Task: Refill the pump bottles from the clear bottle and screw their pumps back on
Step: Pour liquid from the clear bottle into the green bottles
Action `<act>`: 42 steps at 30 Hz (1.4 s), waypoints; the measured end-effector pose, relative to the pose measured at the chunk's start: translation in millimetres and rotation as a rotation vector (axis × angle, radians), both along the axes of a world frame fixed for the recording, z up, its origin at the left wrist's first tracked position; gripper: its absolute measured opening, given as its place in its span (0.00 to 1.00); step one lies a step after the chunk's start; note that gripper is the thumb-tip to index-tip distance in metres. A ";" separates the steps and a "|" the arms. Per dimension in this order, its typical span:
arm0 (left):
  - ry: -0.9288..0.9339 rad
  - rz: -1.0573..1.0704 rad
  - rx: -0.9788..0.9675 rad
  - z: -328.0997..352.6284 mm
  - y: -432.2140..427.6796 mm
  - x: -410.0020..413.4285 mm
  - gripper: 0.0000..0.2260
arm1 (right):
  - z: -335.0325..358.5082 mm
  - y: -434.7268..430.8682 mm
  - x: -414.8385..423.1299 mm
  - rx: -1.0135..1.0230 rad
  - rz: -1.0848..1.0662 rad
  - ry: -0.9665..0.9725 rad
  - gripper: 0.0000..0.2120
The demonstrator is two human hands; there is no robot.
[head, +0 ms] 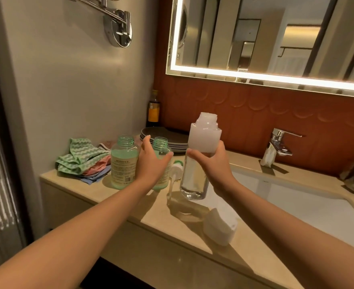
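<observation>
Two green-tinted pump bottles stand uncapped on the beige counter. The left pump bottle point(123, 161) holds green liquid to its shoulder. My left hand point(151, 163) wraps around the right pump bottle point(160, 146), hiding most of it. My right hand point(210, 163) holds the tall clear bottle point(201, 151) upright above the counter, its neck open and its upper half cloudy white. A white pump point(175, 174) with its tube lies on the counter between the two hands. The clear bottle's white cap point(221, 227) rests near the counter's front edge.
Folded cloths point(82, 159) lie at the counter's left end by the wall. A stack of dark plates point(167, 136) and a dark bottle point(153, 109) stand at the back. A sink point(297, 205) with a chrome tap point(276, 144) lies to the right, under a lit mirror point(265, 38).
</observation>
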State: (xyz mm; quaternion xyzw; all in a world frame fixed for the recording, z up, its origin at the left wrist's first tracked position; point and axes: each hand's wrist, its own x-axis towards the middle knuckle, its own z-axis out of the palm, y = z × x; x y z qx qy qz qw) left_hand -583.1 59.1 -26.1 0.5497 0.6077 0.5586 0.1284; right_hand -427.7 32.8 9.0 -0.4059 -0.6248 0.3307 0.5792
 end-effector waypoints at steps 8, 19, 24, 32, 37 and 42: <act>0.153 0.128 -0.052 -3.8 9.4 3.6 0.31 | -3.0 12.3 15.8 0.040 -0.119 -0.179 0.31; 0.163 0.032 0.019 -21.8 -16.2 -2.8 0.30 | -1.6 13.1 15.3 0.189 -0.168 -0.709 0.34; 0.166 0.042 0.009 -22.0 -19.3 -2.4 0.29 | 4.5 13.3 10.4 0.204 -0.185 -0.854 0.38; 0.158 0.025 0.014 -23.9 -19.6 -2.6 0.28 | 9.1 9.6 7.9 0.204 -0.226 -1.000 0.38; 0.143 0.018 0.015 -24.7 -18.2 -2.9 0.30 | 16.5 8.2 10.0 0.214 -0.222 -1.075 0.39; 0.142 0.029 -0.002 -24.2 -17.7 -2.3 0.30 | 27.0 7.2 10.0 0.236 -0.236 -1.170 0.40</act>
